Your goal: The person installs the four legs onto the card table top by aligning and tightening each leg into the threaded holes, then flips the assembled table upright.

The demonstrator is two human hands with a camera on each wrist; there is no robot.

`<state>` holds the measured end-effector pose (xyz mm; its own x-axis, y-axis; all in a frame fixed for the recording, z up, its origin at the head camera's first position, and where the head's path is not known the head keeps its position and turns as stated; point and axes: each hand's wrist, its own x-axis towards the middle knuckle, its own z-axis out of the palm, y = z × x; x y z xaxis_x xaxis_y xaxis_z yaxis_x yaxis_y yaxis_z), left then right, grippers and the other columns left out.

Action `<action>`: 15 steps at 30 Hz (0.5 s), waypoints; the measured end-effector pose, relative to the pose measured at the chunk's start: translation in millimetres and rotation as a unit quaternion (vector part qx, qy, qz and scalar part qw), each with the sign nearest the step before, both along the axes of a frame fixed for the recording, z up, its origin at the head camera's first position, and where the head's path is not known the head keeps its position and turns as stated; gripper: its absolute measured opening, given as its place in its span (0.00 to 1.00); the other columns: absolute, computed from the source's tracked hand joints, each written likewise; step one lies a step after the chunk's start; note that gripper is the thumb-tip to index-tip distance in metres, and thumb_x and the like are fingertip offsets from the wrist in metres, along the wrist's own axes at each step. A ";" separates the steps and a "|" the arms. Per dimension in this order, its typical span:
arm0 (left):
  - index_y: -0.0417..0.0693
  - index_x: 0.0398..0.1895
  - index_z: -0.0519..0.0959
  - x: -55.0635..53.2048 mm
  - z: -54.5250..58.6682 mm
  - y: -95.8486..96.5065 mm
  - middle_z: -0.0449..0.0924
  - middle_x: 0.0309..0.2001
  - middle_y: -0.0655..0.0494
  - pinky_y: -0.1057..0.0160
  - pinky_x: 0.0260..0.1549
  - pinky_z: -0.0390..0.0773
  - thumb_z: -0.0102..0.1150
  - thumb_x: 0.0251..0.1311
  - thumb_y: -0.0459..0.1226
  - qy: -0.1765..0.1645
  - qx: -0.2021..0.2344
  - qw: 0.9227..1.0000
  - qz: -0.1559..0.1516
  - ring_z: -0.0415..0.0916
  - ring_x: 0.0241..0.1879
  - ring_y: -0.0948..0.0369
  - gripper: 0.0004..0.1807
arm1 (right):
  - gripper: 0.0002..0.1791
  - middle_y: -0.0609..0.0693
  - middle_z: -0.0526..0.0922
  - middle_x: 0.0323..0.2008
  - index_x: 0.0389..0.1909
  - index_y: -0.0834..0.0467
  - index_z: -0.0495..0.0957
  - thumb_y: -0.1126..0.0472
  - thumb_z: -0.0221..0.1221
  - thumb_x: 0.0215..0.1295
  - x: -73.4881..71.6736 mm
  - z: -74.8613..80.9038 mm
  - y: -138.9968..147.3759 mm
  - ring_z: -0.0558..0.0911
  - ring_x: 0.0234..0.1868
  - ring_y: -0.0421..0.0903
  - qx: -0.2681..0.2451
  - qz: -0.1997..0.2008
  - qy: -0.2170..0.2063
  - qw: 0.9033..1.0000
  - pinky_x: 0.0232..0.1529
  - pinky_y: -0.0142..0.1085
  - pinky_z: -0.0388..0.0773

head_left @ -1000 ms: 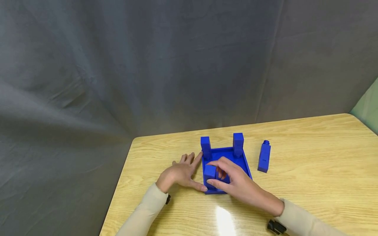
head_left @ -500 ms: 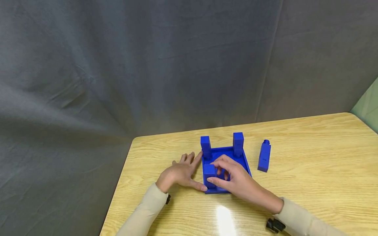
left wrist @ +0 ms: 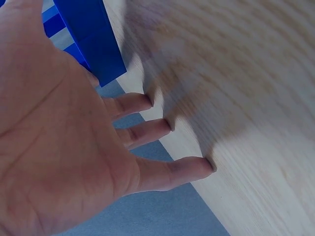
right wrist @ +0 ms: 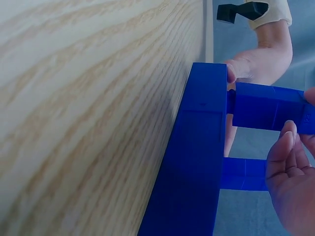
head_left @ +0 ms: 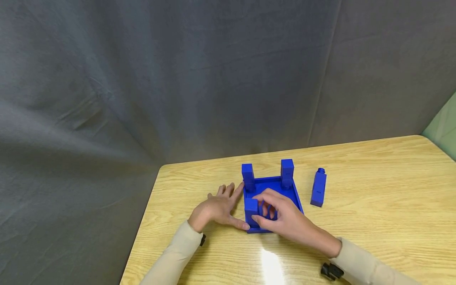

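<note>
A blue square tray-like base lies on the table. My right hand pinches a blue square post between thumb and fingers at the base's near left corner. In the right wrist view that post stands out from the base, a narrow neck showing between them. My left hand lies spread along the base's left side, its thumb at the near corner and forefinger at the far one. In the left wrist view the other fingers of the left hand rest on the wood.
Two more blue posts stand upright at the base's far corners, a left post and a right post. A loose blue post with a round threaded end lies to the right. Behind the wooden table hangs a grey curtain.
My right fingers have shifted around the near left post, and its top has moved slightly left. The left hand, the base and the loose post have stayed in place.
</note>
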<state>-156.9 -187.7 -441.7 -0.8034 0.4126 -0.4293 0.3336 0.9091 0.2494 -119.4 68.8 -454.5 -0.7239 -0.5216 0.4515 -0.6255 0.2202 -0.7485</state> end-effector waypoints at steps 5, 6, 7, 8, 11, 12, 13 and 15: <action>0.62 0.92 0.30 0.0 -0.6 -0.2 0.39 0.89 0.41 0.18 0.69 0.53 0.70 0.57 0.75 0.003 -0.003 1.000 -0.002 0.40 0.85 0.35 0.75 | 0.23 0.42 0.78 0.36 0.63 0.50 0.83 0.58 0.76 0.69 0.0 0.2 -0.8 0.78 0.33 0.37 0.010 -0.004 -0.016 1.000 0.32 0.35 0.81; 0.62 0.92 0.30 0.0 -0.6 -0.1 0.39 0.89 0.41 0.18 0.69 0.53 0.70 0.57 0.75 0.004 -0.004 1.000 -0.003 0.40 0.85 0.35 0.75 | 0.24 0.42 0.78 0.36 0.63 0.50 0.83 0.57 0.76 0.69 0.0 0.3 -1.1 0.77 0.33 0.37 0.012 -0.004 -0.022 1.000 0.32 0.35 0.80; 0.62 0.92 0.30 0.0 -0.7 0.0 0.39 0.89 0.41 0.18 0.69 0.53 0.70 0.57 0.75 0.004 -0.005 1.000 -0.003 0.40 0.85 0.35 0.75 | 0.24 0.42 0.77 0.35 0.64 0.50 0.83 0.56 0.77 0.70 0.2 0.3 -1.4 0.77 0.32 0.37 0.013 -0.002 -0.026 1.000 0.32 0.37 0.81; 0.62 0.92 0.30 0.1 -0.6 0.1 0.39 0.89 0.41 0.18 0.69 0.53 0.70 0.57 0.75 0.004 -0.005 1.000 -0.003 0.40 0.85 0.35 0.75 | 0.23 0.41 0.77 0.35 0.63 0.50 0.83 0.55 0.76 0.70 0.3 0.6 -1.9 0.78 0.32 0.37 0.014 0.000 -0.032 0.999 0.33 0.37 0.81; 0.62 0.92 0.30 0.3 -0.6 0.5 0.39 0.89 0.41 0.18 0.69 0.53 0.70 0.57 0.75 0.004 -0.005 1.000 -0.002 0.40 0.85 0.35 0.75 | 0.19 0.39 0.77 0.34 0.60 0.50 0.83 0.54 0.75 0.72 0.6 1.2 -3.4 0.78 0.32 0.38 0.018 0.005 -0.045 0.999 0.35 0.36 0.81; 0.62 0.92 0.30 0.3 -0.6 0.5 0.39 0.89 0.41 0.18 0.69 0.53 0.70 0.57 0.75 0.003 -0.005 1.000 -0.002 0.40 0.85 0.35 0.75 | 0.17 0.40 0.77 0.35 0.58 0.51 0.84 0.55 0.74 0.73 0.5 1.0 -3.9 0.78 0.33 0.38 0.017 0.005 -0.044 0.999 0.35 0.36 0.81; 0.62 0.92 0.30 0.3 -0.8 0.4 0.39 0.89 0.41 0.18 0.69 0.53 0.70 0.57 0.75 0.003 -0.004 1.000 -0.002 0.40 0.85 0.35 0.75 | 0.16 0.39 0.77 0.35 0.57 0.51 0.84 0.55 0.74 0.73 0.4 0.5 -4.2 0.78 0.33 0.38 0.015 0.006 -0.041 0.999 0.35 0.36 0.82; 0.62 0.92 0.30 0.5 -1.1 0.1 0.39 0.89 0.41 0.18 0.69 0.53 0.70 0.57 0.75 0.003 -0.003 1.000 -0.002 0.40 0.85 0.35 0.75 | 0.16 0.38 0.77 0.38 0.58 0.51 0.85 0.56 0.74 0.73 0.3 -0.1 -4.3 0.79 0.34 0.39 0.013 0.002 -0.034 0.999 0.36 0.36 0.82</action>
